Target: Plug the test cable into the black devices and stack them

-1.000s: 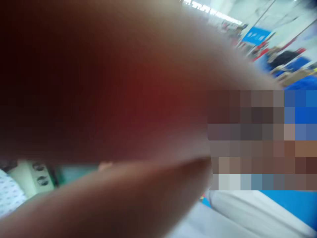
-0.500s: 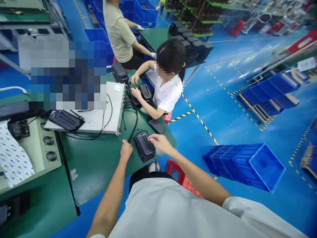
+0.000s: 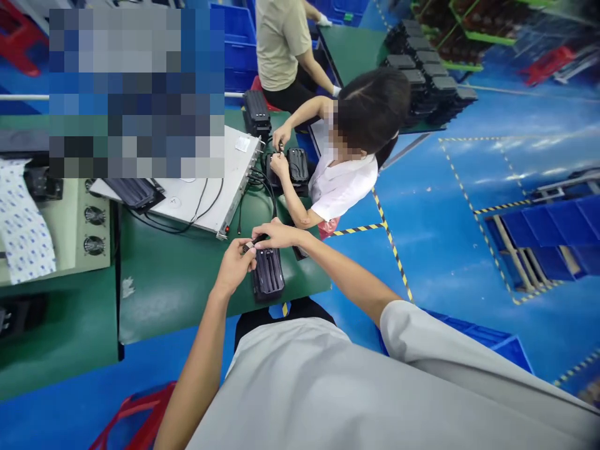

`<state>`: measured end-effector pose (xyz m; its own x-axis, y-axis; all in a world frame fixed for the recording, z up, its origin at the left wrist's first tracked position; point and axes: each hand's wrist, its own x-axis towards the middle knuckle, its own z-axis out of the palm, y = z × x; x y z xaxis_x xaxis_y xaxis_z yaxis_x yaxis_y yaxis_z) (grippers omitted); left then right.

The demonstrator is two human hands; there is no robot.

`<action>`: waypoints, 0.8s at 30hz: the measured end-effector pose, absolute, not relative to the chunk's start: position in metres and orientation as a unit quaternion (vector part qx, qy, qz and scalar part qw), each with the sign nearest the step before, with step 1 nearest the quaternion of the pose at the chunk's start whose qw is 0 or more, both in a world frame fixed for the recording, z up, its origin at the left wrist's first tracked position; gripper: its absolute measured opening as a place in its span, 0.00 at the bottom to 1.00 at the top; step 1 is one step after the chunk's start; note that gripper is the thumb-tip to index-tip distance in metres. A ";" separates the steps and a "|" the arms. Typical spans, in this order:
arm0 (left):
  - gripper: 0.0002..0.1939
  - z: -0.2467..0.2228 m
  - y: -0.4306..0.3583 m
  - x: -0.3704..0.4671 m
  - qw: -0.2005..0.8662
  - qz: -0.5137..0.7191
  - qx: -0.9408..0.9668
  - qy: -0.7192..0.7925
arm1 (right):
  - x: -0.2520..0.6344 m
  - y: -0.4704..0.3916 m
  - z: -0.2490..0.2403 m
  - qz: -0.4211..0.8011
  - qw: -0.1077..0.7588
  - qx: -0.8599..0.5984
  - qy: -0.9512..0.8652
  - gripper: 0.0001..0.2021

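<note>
Black ribbed unit point(image 3: 268, 275) lay flat on green worktop point(image 3: 178, 281) near front edge, long axis running away from us. Our left hand point(image 3: 237, 265) and right hand point(image 3: 276, 235) pinched cable plug point(image 3: 253, 245) at its far end, right hand nearer.

Item count, bench area

One ribbed black unit point(image 3: 267, 274) at the hands; two co-workers point(image 3: 349, 156) point(image 3: 281, 44); one grey test box point(image 3: 206, 187); three fan vents point(image 3: 94, 215).

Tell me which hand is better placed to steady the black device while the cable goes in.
Probably the left hand: it rests beside the black device on the near side, while the right hand already pinches at the cable end at its top edge.
</note>
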<state>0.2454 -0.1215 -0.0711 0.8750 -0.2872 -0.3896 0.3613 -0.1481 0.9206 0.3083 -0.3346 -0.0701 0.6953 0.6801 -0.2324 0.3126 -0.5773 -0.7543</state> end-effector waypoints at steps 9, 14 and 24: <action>0.30 -0.137 -0.124 0.179 0.586 -0.175 0.756 0.232 | 0.256 -0.363 -0.102 0.041 0.378 -0.924 -0.040 0.15; 0.38 -0.157 -0.131 0.172 0.621 -0.278 0.681 0.273 | 0.201 -0.358 -0.135 0.083 0.342 -0.934 0.064 0.18; 0.46 -0.176 -0.124 0.174 0.664 -0.287 0.650 0.232 | 0.182 -0.324 -0.198 0.160 0.500 -0.835 0.168 0.22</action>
<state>0.1737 -0.1241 -0.1757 0.7273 -0.0790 -0.6818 0.6833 -0.0099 0.7300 0.1818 -0.3243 -0.1980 0.8924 -0.1211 -0.4348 -0.4404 -0.4439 -0.7804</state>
